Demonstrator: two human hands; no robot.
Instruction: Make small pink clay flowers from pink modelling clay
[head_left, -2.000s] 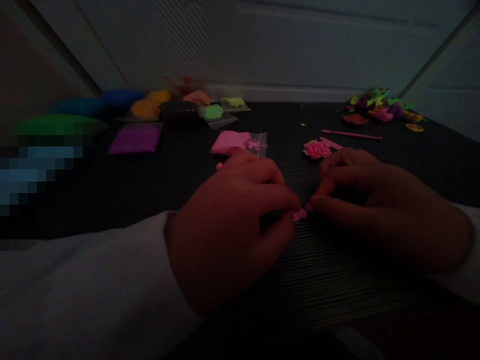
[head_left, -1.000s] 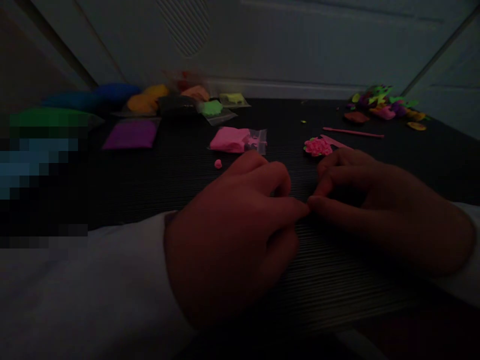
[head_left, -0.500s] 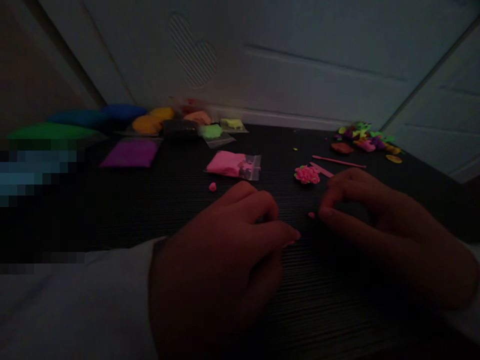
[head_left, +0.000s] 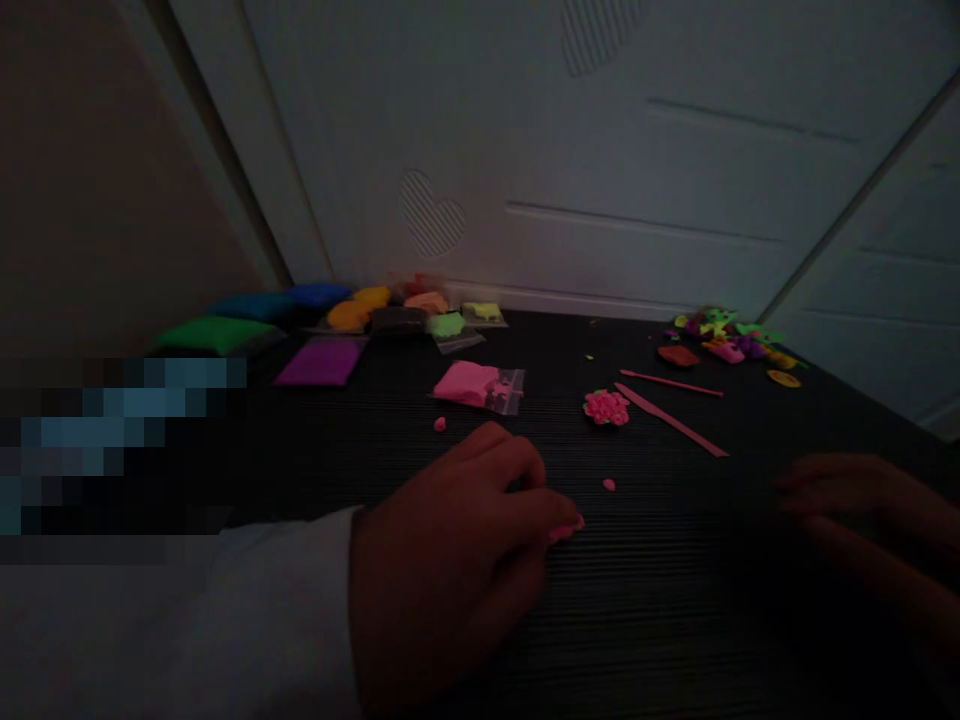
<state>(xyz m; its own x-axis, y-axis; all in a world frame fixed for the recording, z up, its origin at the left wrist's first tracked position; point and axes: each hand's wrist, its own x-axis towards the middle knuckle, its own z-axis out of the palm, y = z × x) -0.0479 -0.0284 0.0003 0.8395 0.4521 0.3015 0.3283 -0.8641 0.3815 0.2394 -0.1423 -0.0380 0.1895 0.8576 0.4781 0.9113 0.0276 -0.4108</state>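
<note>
My left hand (head_left: 465,560) is closed low over the dark table, with a small piece of pink clay (head_left: 566,530) pinched between thumb and fingertips. Just beyond its fingertips a tiny pink clay bit (head_left: 609,485) lies on the tabletop. At the right edge my right hand (head_left: 877,510) hovers in shadow, thumb and fingers apart, with nothing visible between them. Nearest to it is a flat pink modelling knife (head_left: 675,420). A pink clay flower (head_left: 606,408) with green edging sits by the knife's tip. Behind lies a thin pink modelling stick (head_left: 671,383).
An open bag of pink clay (head_left: 466,385) and a small pink lump (head_left: 440,425) lie beyond my left hand. Purple clay (head_left: 322,362), green clay (head_left: 217,335) and several other packs line the back left. Colourful clay pieces (head_left: 724,335) are heaped at the back right, before a white panel (head_left: 570,140).
My right hand has let go of the tiny pink bit and drawn away right, uncovering the knife. My left hand keeps its pink clay. The view has tilted upward.
</note>
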